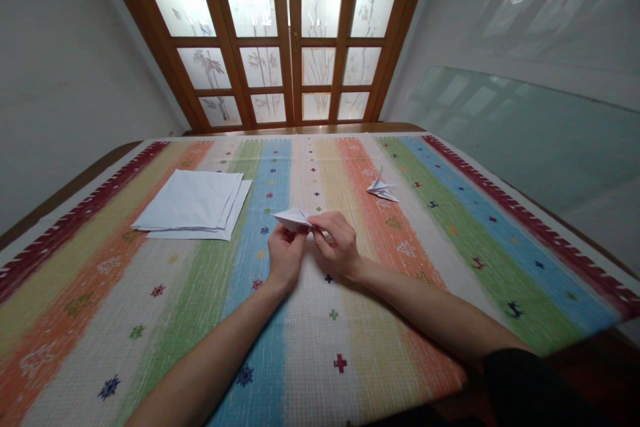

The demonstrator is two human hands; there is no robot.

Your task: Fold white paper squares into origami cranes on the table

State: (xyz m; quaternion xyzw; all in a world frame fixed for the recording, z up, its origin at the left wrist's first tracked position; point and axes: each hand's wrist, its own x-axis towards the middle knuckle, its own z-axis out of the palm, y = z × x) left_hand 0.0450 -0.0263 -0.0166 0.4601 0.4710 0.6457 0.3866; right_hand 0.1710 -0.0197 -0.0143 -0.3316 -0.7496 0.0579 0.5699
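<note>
A small piece of folded white paper [291, 216] is held up over the middle of the table, its pointed end toward the left. My left hand [287, 255] grips it from below, thumb and fingers closed on its underside. With the fingertips of my right hand [336, 240] I pinch its right end. Part of the fold is hidden behind my fingers. Farther right on the cloth lies another folded paper piece [383, 190] with several thin points, which looks like an origami crane. Neither hand touches that one.
A stack of white paper sheets [193, 200] lies to the left, its edges uneven. The table wears a striped cloth [200, 320] with small printed figures. Beyond the far edge stand wooden doors with glass panes [318, 67]. A glass panel [525, 127] leans along the right wall.
</note>
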